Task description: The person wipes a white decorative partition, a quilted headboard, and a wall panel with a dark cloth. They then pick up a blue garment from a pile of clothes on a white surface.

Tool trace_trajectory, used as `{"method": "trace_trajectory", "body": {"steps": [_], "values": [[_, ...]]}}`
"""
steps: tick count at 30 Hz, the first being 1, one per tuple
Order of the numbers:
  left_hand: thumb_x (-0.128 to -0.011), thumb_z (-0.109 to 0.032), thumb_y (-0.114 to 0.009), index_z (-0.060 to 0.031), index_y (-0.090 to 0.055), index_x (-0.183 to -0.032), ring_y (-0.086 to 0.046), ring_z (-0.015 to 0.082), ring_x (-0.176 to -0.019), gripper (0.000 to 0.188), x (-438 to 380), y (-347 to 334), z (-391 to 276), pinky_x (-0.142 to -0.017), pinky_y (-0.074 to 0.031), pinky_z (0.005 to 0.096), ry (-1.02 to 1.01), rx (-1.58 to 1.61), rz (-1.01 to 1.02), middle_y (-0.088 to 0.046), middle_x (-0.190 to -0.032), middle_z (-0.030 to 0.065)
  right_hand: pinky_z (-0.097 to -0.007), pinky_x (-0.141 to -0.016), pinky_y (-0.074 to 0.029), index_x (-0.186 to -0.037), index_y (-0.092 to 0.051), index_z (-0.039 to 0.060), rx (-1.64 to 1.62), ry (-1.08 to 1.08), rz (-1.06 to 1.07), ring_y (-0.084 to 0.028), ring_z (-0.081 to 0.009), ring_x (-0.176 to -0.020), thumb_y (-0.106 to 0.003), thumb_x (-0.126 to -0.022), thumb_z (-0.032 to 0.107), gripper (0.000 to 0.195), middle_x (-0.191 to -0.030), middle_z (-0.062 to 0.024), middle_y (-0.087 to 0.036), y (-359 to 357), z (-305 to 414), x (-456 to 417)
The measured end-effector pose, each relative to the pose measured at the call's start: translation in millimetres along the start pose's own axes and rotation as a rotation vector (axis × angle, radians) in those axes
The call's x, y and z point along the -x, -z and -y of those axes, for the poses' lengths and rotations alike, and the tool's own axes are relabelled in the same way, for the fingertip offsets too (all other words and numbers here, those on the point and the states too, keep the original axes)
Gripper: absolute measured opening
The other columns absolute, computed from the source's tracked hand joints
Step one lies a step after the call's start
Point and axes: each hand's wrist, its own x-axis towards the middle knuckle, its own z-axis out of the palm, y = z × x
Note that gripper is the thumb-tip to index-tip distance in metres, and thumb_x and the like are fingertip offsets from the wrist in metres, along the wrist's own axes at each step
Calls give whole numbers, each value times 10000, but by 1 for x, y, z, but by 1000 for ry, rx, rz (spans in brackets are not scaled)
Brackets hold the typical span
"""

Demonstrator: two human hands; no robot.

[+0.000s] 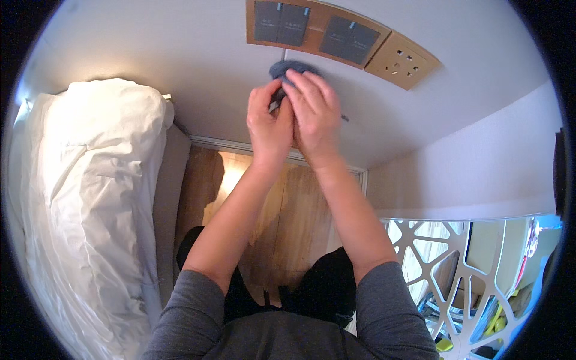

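Against the pale wall, just below the switch panel, is a bunched blue-grey cloth [290, 67]. My right hand [316, 110] lies over it, fingers bent onto the fabric. My left hand [270, 123] is close beside the right one, its thumb and forefinger pinching a dark fold that looks like part of the same cloth. The two hands touch near the thumbs. Much of the cloth is hidden under my fingers, and the right hand is slightly blurred.
Above the hands, a gold-framed switch panel [315, 29] with dark rockers adjoins a gold socket plate [402, 60]. White bedding [103, 171] covers a bed at left. Wooden flooring [292, 216] lies below. At lower right stands a white openwork screen [468, 272], with various items behind.
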Motion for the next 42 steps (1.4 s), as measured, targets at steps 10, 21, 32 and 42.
{"method": "trace_trajectory", "body": {"steps": [10, 21, 32, 42], "values": [[-894, -7, -672, 46, -658, -1149, -656, 247, -937, 261, 42, -51, -5, -857, -535, 357, 164, -14, 71, -677, -1036, 164, -395, -975, -515, -1062, -726, 33, -59, -102, 104, -621, -292, -1141, -699, -781, 21, 283, -1214, -63, -699, 35, -41, 38], [-882, -21, -687, 53, -672, -1125, -695, 286, -941, 254, 57, -95, -17, -866, -542, 362, 74, -118, 205, -694, -1061, 184, -394, -987, -512, -1064, -730, 40, -4, -144, -30, -633, -288, -1118, -677, -789, -4, 283, -1193, -52, -698, 64, -82, 65], [-880, 41, -675, 29, -671, -1113, -649, 297, -907, 234, 72, -133, -50, -799, -538, 349, -220, -18, 231, -664, -1010, 156, -423, -1007, -473, -1174, -692, 86, 80, -242, -153, -594, -323, -1150, -698, -787, 17, 393, -1246, -86, -638, 103, -102, 72], [-898, 37, -663, 28, -677, -1139, -670, 272, -945, 241, 99, -153, -59, -807, -576, 344, -114, 75, 365, -662, -1052, 159, -451, -988, -450, -1288, -632, 76, 80, -332, -263, -595, -328, -1135, -654, -843, 24, 448, -1229, -122, -625, 125, -115, 96]]}}
